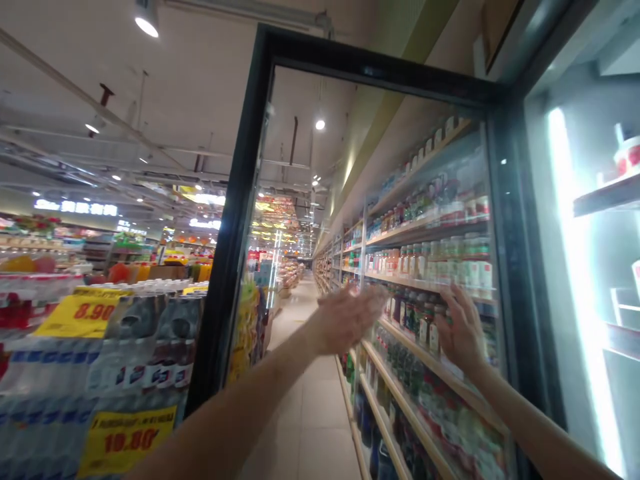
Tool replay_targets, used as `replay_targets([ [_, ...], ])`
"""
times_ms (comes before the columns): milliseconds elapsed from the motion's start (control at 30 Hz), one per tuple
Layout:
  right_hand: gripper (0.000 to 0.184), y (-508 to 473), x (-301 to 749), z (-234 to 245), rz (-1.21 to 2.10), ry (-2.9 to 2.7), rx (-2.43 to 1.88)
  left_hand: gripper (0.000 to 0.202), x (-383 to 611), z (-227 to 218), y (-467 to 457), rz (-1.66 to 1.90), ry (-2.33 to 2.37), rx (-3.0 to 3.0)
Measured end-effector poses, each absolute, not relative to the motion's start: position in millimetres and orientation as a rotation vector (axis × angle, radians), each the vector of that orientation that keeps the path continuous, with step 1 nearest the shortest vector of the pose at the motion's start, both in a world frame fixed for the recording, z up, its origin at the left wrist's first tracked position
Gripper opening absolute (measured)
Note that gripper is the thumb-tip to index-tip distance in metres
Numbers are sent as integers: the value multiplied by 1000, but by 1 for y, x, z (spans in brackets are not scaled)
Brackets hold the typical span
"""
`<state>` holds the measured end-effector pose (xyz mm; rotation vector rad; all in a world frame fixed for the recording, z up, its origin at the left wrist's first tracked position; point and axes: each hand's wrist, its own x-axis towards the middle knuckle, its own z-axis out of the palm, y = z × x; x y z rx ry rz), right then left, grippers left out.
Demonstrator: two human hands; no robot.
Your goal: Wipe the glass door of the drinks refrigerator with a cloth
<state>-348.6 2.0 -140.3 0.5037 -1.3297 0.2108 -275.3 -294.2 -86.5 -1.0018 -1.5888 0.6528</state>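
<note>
Nearest: 2 bare forearms are rising from below toward the black-framed glass door, which is standing ajar directly ahead and serving as landmark. The left hand is hovering before the door's lower middle, blurring, fingers extended; grip looking released, nothing showing in it. The right hand is hanging before the door's lower right, fingers loosely spread, also gripping nothing visible. Whether either is touching the pane, I cannot tell. Right of the door, a lit cabinet is glowing. Left of the door, bottle packs are standing stacked, carrying 2 yellow price signs, reading 8.90 and 10.80. Risks, as I am judging them: with neither hand gripping the frame, the door could be swinging freely if knocked; the right hand, being nearer the cabinet side, could be getting pinched if the door were closing on it; bare palms pressing the pane could be smearing it; the door's free edge could be striking the packs if shoved wide. Beyond the door, bottle shelves are showing through the pane, a tiled aisle is running away beside them, and ceiling lamps are shining farther off.
</note>
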Motion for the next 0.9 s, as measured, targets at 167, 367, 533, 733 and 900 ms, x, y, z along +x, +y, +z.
replay_targets([
  [167, 53, 2, -347, -140, 216, -1326, 515, 45, -273, -63, -290, 331, -1617, -595],
  [367, 52, 4, -347, -140, 225, -1337, 515, 42, -276, -89, -292, 746, -1526, -1175],
  [533, 52, 4, -345, -140, 230, -1339, 509, 48, -266, -44, -303, 298, -1617, -515],
  [733, 50, 2, -341, -139, 242, -1351, 512, 44, -265, -69, -301, 710, -1643, -1060],
  [900, 51, 0, -340, -139, 248, -1363, 494, 47, -263, -14, -322, 187, -1547, -342],
])
